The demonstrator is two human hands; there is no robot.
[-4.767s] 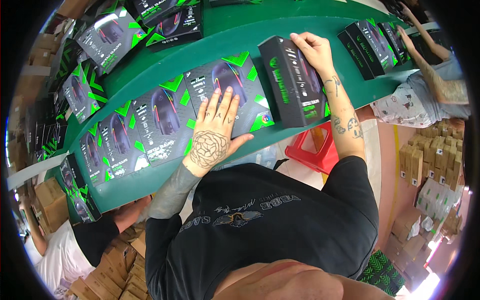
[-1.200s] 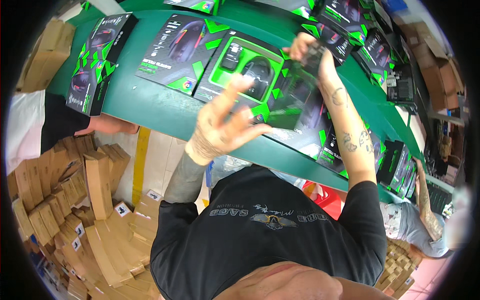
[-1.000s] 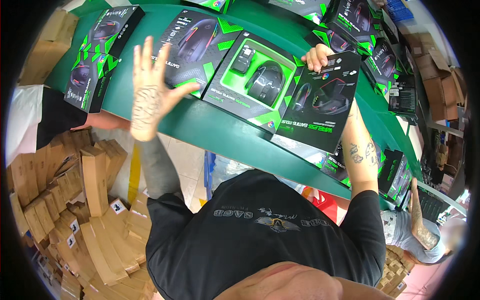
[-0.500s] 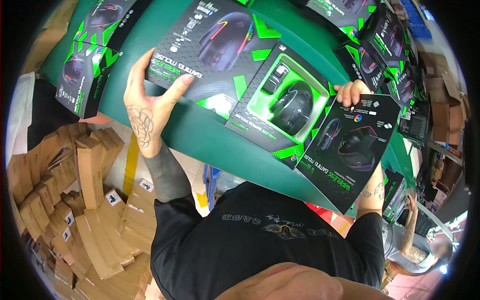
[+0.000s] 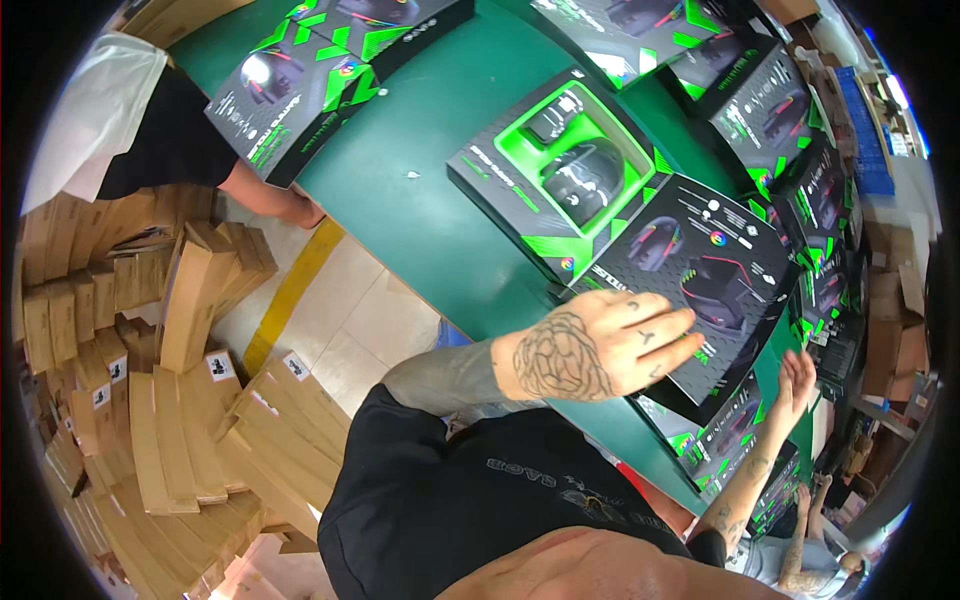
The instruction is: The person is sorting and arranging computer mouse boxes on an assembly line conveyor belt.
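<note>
Flap [image 5: 705, 250]: laid open, centre-right; mouse [image 5: 585, 182] presumably thereby exposed.
Left hand [image 5: 600, 350]: fingers extended over flap, nothing grasped.
Right hand [image 5: 793, 386]: fingers released, lower right.

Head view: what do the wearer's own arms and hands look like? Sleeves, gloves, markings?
No gloves. The left hand has a petal-like line tattoo across its back and small marks on the fingers. The left forearm is densely covered; tattoo or tight sleeve, can't tell. The right forearm shows small separate tattoos. Black short-sleeved T-shirt.
</note>
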